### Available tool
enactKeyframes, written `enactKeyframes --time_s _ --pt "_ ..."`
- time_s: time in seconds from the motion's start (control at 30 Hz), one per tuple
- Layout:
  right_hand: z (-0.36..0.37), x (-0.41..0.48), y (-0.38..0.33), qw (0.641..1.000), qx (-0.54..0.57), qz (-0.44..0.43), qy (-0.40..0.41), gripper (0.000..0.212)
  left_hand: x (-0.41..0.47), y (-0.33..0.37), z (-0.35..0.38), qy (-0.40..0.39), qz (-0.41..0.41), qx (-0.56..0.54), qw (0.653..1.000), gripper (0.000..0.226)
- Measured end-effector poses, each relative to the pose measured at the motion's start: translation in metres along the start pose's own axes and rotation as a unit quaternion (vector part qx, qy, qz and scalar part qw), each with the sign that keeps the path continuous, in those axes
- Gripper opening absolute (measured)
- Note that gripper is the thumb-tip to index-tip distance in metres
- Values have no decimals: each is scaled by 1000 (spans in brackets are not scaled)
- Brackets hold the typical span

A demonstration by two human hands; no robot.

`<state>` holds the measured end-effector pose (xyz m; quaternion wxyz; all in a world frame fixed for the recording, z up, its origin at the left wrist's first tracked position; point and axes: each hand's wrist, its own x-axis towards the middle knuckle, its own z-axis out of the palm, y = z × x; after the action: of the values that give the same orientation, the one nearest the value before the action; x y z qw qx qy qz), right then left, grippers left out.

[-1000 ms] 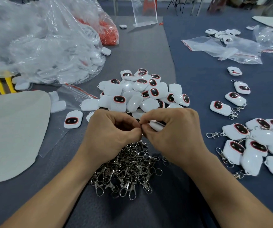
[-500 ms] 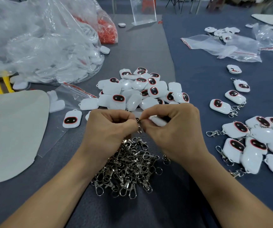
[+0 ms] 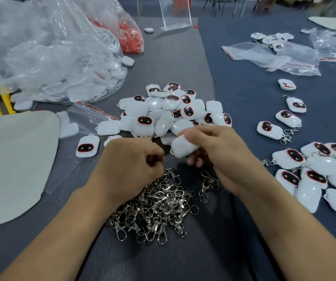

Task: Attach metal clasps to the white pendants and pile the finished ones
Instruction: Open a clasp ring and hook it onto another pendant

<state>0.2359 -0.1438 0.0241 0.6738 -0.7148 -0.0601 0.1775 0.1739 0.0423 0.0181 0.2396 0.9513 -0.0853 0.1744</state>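
Pendant (image 3: 184, 147) now held clear in fingers (image 3: 195, 134) of right hand (image 3: 221, 153); left hand (image 3: 130, 163) has drawn apart, curled, contents seemingly hidden.

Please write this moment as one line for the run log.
stage: clasp fitting | right hand: holds white pendant | left hand: curled, grip hidden | clasp pile: below hands | finished pile: at right

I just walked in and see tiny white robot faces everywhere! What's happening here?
A person is putting metal clasps on white pendants. The right hand holds one white pendant, plain side up. The left hand is curled close beside it, over the heap of loose clasps; whether it pinches a clasp is hidden. The unfinished pendants lie heaped behind the hands, and the finished pendants, with clasps on, sit piled to the right.
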Motion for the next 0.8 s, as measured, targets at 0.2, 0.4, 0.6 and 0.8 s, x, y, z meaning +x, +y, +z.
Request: enactKeyframes --time_s 0.2,0.4,0.6,0.8 --pt "2 -2 3 986 -158 -55 -7 22 2 -5 0 -46 -20 -66 997 20" --pt "1 -2 6 956 -268 -120 6 30 4 -10 4 -76 -58 -125 988 28" --pt "0 -1 6 967 -218 -124 37 30 5 -15 7 -97 -62 -161 980 18" --pt "0 0 5 969 -226 -104 1 29 5 -18 8 -99 -65 -161 980 15"
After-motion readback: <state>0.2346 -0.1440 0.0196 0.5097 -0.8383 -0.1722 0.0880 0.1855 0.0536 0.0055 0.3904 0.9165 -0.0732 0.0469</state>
